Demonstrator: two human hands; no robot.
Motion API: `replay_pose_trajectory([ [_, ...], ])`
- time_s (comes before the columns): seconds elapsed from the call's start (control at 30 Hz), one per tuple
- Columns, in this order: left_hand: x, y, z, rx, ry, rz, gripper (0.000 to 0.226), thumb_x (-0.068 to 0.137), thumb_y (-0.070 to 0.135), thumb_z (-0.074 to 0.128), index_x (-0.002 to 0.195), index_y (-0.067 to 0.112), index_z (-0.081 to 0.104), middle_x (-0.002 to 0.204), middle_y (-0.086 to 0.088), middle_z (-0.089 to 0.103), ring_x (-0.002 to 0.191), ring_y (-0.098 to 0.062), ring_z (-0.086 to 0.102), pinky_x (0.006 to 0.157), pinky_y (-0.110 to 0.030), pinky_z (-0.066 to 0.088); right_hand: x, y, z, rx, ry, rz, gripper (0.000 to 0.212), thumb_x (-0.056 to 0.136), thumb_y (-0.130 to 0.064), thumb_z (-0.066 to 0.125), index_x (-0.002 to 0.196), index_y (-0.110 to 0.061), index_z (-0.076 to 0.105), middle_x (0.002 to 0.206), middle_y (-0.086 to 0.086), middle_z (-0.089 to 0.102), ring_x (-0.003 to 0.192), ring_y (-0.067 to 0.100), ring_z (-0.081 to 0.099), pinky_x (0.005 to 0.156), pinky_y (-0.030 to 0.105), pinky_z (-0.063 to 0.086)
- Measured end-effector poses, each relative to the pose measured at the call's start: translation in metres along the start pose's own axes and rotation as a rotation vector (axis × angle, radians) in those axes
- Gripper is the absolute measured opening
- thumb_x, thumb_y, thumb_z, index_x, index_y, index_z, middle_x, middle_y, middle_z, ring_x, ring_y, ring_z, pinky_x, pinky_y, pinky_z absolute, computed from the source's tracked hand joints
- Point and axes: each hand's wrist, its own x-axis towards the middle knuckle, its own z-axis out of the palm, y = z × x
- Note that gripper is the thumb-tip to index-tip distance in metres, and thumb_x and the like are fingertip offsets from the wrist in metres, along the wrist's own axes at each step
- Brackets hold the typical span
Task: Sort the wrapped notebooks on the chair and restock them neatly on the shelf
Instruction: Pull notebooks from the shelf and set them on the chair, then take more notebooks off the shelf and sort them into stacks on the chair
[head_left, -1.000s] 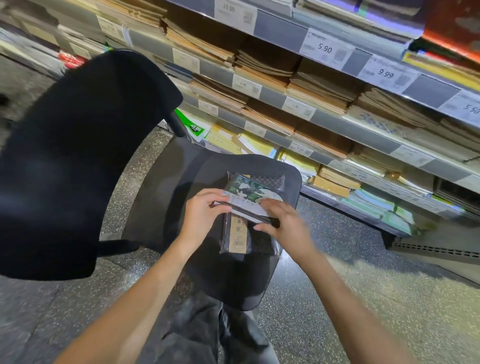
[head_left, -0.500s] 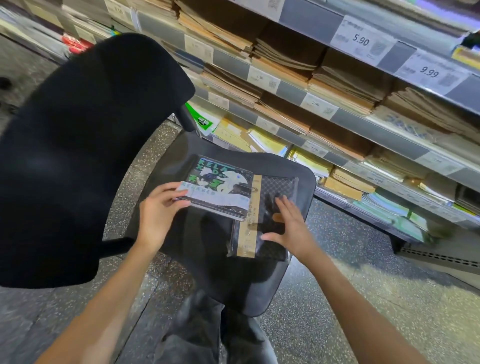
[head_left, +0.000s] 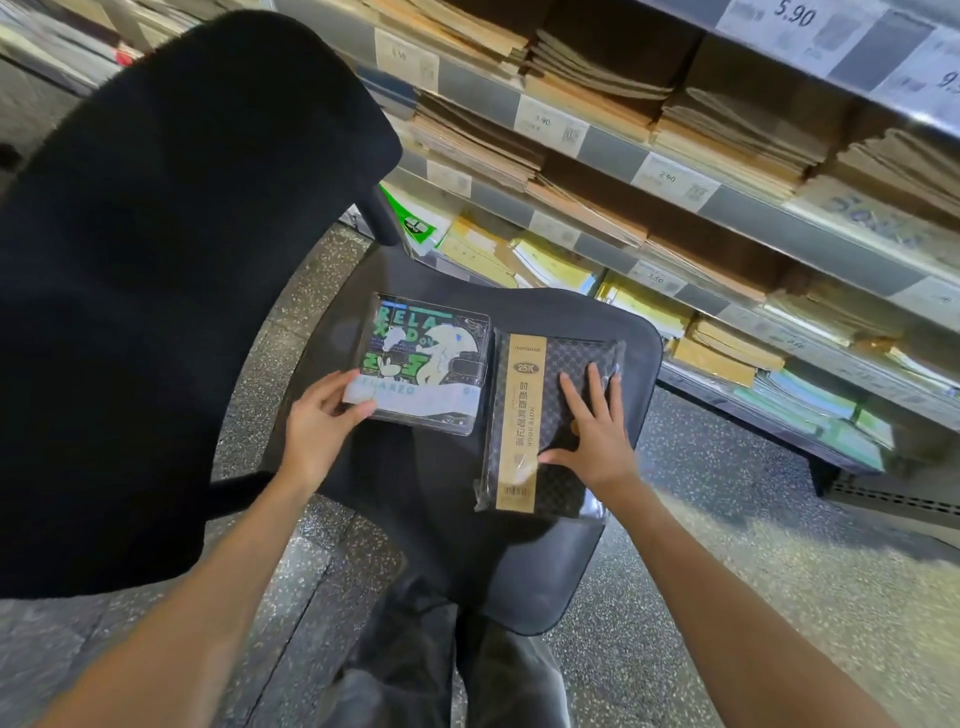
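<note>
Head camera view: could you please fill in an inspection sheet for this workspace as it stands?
Surface: black chair seat, holding two wrapped notebooks side by side.
Job's things: illustrated notebook on the left; patterned dark notebook with a tan band on the right, both lying flat.
Clutter: nothing seen on the seat.
Grippers: left hand pinches the illustrated notebook's near corner; right hand rests flat, open, on the patterned notebook.
Cables: nothing seen.
Surroundings: shelves stacked with notebooks and price tags; speckled floor.
</note>
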Motion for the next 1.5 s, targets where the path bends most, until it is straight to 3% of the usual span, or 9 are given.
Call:
replay_pose_trajectory([
  [0.2,0.011,-0.029,0.010,0.146,-0.002,-0.104,0.064,0.076,0.004,0.073,0.133,0.006,0.046,0.130,-0.009,0.055,0.119,-0.019,0.053,0.104,-0.035,0.040,-0.002,0.003,0.003,0.065,0.033,0.011,0.107,0.072,-0.041,0.074,0.148,-0.033,-0.001,0.154,-0.004,-0.020,0.139,0.023,-0.027,0.113,0.049,0.001],
  [0.27,0.013,-0.034,0.014,0.338,0.004,-0.055,0.071,0.074,0.015,0.077,0.137,0.011,0.043,0.138,-0.007,0.048,0.126,-0.021,0.046,0.109,-0.040,0.034,-0.007,0.003,0.005,0.092,0.040,0.055,0.106,0.073,-0.040,0.074,0.148,-0.033,-0.001,0.154,-0.004,-0.020,0.138,0.023,-0.028,0.113,0.048,0.003],
  [0.37,0.007,-0.033,0.027,0.514,-0.008,-0.002,0.081,0.077,0.020,0.075,0.144,0.008,0.031,0.149,-0.010,0.033,0.137,-0.022,0.029,0.112,-0.034,0.022,-0.016,0.002,0.008,0.143,0.079,0.141,0.104,0.075,-0.039,0.073,0.148,-0.031,0.000,0.154,-0.002,-0.021,0.139,0.024,-0.027,0.114,0.047,0.005],
  [0.63,0.012,-0.031,0.032,0.604,-0.035,-0.021,0.087,0.080,0.018,0.071,0.148,0.011,0.018,0.155,-0.012,0.013,0.143,-0.026,0.008,0.114,-0.046,0.015,-0.026,0.001,0.008,0.133,0.076,0.237,0.103,0.076,-0.046,0.069,0.147,-0.036,-0.006,0.154,-0.005,-0.024,0.139,0.023,-0.027,0.113,0.051,0.015],
  [0.77,0.014,-0.020,0.033,0.686,-0.027,-0.021,0.085,0.079,0.019,0.073,0.146,0.008,0.023,0.154,-0.012,0.016,0.143,-0.025,0.011,0.114,-0.045,0.018,-0.026,-0.004,-0.001,0.138,0.070,0.256,0.089,0.084,-0.037,0.064,0.148,-0.035,0.002,0.155,-0.003,-0.018,0.141,0.024,-0.022,0.114,0.053,0.015],
  [0.9,0.010,-0.015,0.038,0.750,-0.032,0.030,0.068,0.079,0.020,0.071,0.138,0.008,0.040,0.147,-0.012,0.033,0.136,-0.027,0.028,0.110,-0.040,0.026,-0.026,-0.003,0.000,0.151,0.010,0.255,0.075,0.088,-0.035,0.059,0.148,-0.029,0.013,0.157,0.000,-0.006,0.144,0.026,-0.009,0.114,0.047,0.013],
  [1.03,0.002,0.021,0.047,0.729,-0.159,0.091,0.059,0.080,0.019,0.068,0.135,0.015,0.045,0.138,-0.008,0.043,0.125,-0.028,0.042,0.100,-0.040,0.038,-0.035,-0.010,-0.015,0.266,0.125,0.233,0.059,0.092,-0.028,0.055,0.144,-0.024,0.029,0.155,0.002,0.020,0.139,0.025,0.025,0.113,0.043,0.027],
  [1.2,-0.001,0.068,0.051,0.732,-0.307,0.185,0.056,0.083,0.020,0.065,0.135,0.016,0.045,0.137,-0.008,0.045,0.126,-0.027,0.042,0.101,-0.041,0.038,-0.051,-0.021,-0.050,0.266,0.127,0.174,0.054,0.091,-0.031,0.055,0.141,-0.018,0.036,0.142,0.005,0.043,0.124,0.024,0.044,0.100,0.041,0.042],
  [1.5,-0.016,0.206,0.064,0.745,-0.488,0.430,0.049,0.089,0.024,0.060,0.135,0.020,0.043,0.137,-0.002,0.044,0.126,-0.022,0.043,0.100,-0.037,0.039,-0.080,-0.051,-0.163,0.273,0.185,0.107,0.056,0.094,-0.031,0.052,0.143,-0.014,0.032,0.146,0.009,0.037,0.134,0.026,0.032,0.110,0.037,0.030],
])
